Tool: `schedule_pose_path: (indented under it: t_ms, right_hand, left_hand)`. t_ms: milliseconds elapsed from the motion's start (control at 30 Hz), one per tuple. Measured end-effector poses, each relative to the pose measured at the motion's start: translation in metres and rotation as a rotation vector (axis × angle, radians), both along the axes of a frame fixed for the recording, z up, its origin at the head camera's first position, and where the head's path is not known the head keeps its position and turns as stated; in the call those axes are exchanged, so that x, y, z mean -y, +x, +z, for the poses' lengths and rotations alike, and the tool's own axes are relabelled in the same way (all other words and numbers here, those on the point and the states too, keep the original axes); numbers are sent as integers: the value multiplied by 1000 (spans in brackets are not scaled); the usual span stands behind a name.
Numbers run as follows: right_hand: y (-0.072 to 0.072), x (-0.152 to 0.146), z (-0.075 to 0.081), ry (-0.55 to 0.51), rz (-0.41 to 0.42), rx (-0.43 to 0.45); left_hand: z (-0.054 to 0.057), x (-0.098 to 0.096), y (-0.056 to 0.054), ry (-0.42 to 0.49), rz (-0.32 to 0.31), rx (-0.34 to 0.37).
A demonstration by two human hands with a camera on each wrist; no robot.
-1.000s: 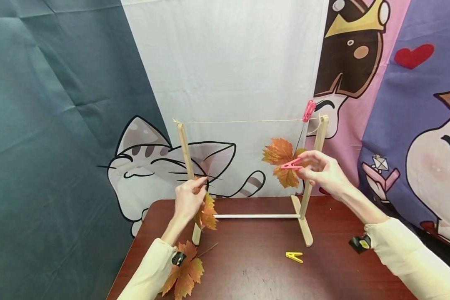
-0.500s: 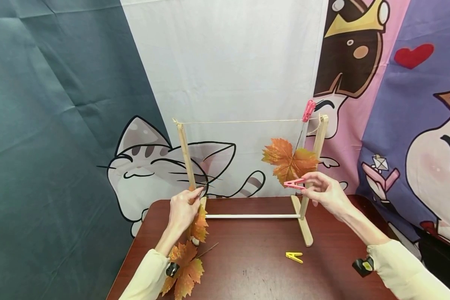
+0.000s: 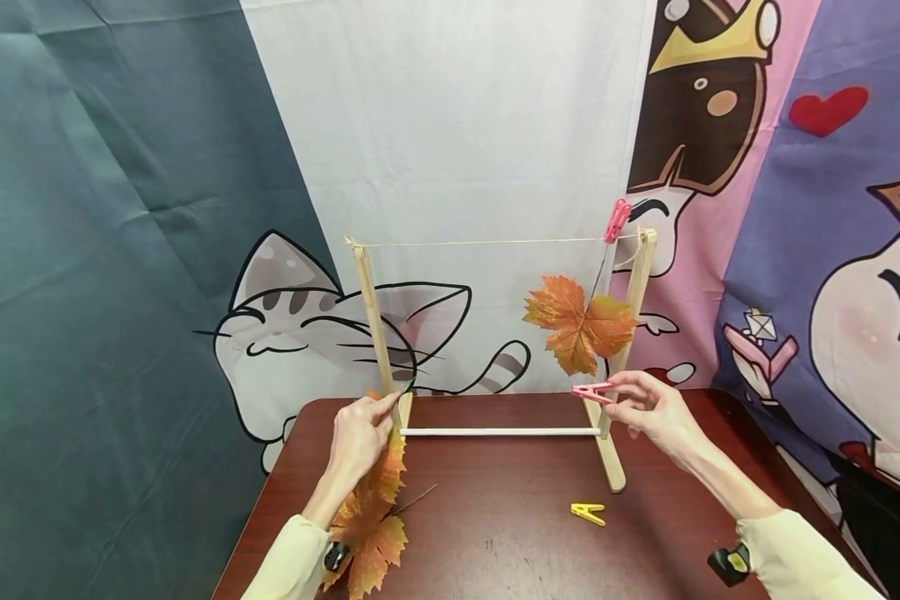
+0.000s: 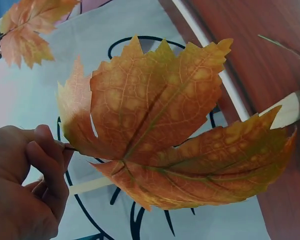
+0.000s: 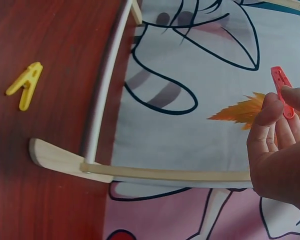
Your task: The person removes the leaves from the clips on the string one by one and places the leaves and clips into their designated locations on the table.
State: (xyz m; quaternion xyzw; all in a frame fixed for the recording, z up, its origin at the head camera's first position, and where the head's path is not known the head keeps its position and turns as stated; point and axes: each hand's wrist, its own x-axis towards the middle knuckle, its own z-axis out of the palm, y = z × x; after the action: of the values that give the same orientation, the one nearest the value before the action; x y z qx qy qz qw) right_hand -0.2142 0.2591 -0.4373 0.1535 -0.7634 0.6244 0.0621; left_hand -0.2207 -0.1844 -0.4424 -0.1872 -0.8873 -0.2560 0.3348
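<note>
My left hand [image 3: 360, 435] pinches the stem of an orange autumn leaf [image 4: 155, 110] near the left post of a wooden stand. In the left wrist view the leaf spreads out from the fingertips. On the right, my right hand [image 3: 656, 410] holds a pink clothespin [image 3: 592, 392] between thumb and fingers, just below a hanging leaf [image 3: 581, 325]. That leaf hangs from the string [image 3: 487, 242] by another pink clothespin [image 3: 618, 221], close to the right post [image 3: 640, 271]. Part of the held leaf is hidden behind my left hand in the head view.
Another orange leaf [image 3: 375, 554] lies on the brown table [image 3: 495, 517] under the left forearm. A yellow clothespin [image 3: 588, 513] lies at the table's middle right. A white rod [image 3: 498, 432] joins the stand's feet. A printed cloth [image 3: 450, 125] hangs behind.
Both hands have come down: the left lowers its leaf and shifts slightly left, while the right carries the pink clothespin down from in front of the hanging leaf to below it.
</note>
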Motion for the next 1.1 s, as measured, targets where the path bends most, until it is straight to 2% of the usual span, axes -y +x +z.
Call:
schedule_pose_path:
  t_ms: [200,400,633,800,1100]
  right_hand:
    - [6,-1,-13,21,-20,23]
    - [13,-1,-26,20,-24,70]
    - [19,-2,-41,-11,8,60]
    - [23,-2,-52,-22,14,89]
    - [32,-1,-70,-35,-18,142]
  left_hand:
    - [-6,5,6,-64,17,29]
    - [-13,9,10,-86,17,49]
    - [-23,14,13,-106,50,130]
    - [-29,17,16,-138,81,181]
    - [-43,22,21,-194,99,181]
